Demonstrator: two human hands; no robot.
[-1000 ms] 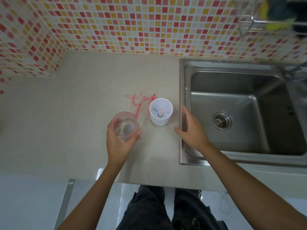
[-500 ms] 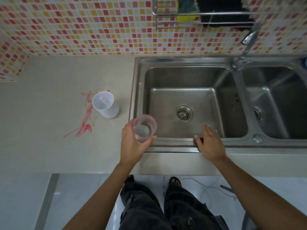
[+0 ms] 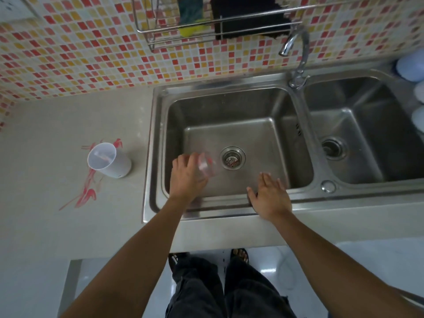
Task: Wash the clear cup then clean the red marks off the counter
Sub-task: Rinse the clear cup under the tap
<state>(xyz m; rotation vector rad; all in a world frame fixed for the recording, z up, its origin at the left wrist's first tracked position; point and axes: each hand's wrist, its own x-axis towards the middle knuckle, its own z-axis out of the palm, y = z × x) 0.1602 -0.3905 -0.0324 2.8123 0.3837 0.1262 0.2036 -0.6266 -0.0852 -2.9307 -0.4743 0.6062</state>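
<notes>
Over the left sink basin (image 3: pixel 174 125), I log my left hand (image 3: pixel 187 177) grasping the clear cup (image 3: pixel 210 167), tipped on its side with the mouth toward the drain (image 3: pixel 232 158). My right hand (image 3: pixel 269 198): released, fingers straight, resting at the basin's front rim, holding nothing. On the table (image 3: pixel 46 226) left of the sink: red marks (image 3: pixel 86 193), and one white plastic cup (image 3: pixel 109 160) standing upright among them. At the back: chrome faucet (image 3: pixel 296 53); wire rack (image 3: pixel 206 26) on the mosaic tile wall (image 3: pixel 68 53), holding a yellow-green sponge (image 3: pixel 190 17) and a black cloth (image 3: pixel 247 17).
</notes>
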